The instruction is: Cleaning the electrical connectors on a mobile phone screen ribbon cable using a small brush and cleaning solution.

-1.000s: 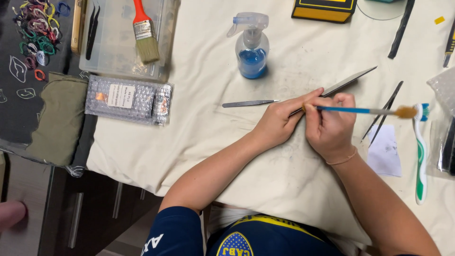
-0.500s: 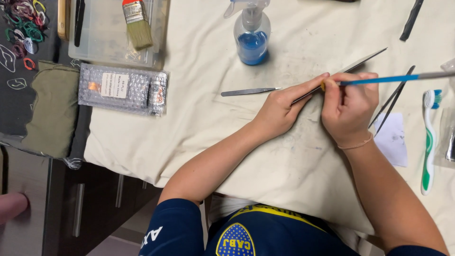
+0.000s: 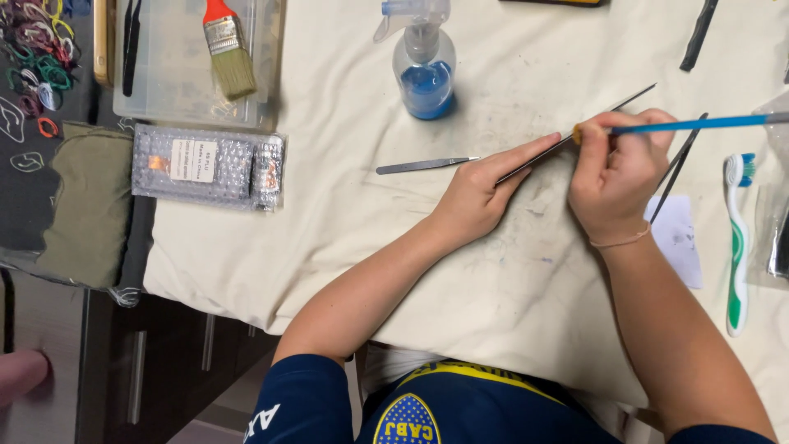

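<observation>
Now the right hand (image 3: 612, 177) has swung the blue-handled brush (image 3: 690, 125) round, so its handle points off the right edge of the frame and sits higher than it did a second ago. The bristle end cannot be seen any more. The handle's orange tip sits right by the long thin metal strip (image 3: 575, 136), so the work looks like close, careful brushing on that strip.

The left hand (image 3: 481, 193) lies flat, fingers stretched out along the strip, pressing it onto the cream cloth (image 3: 329, 238) that covers the table. Its grip is a pinning one, not a fist. The right hand is curled tight around the brush handle, wrist bent, knuckles up.

Just left of the fingers lie grey tweezers (image 3: 423, 165). Above them stands a spray bottle (image 3: 423, 66) with blue liquid. A green toothbrush (image 3: 738, 242) lies at the far right, and a paintbrush (image 3: 226, 49) rests in a clear tray (image 3: 164, 90) at the upper left.
</observation>
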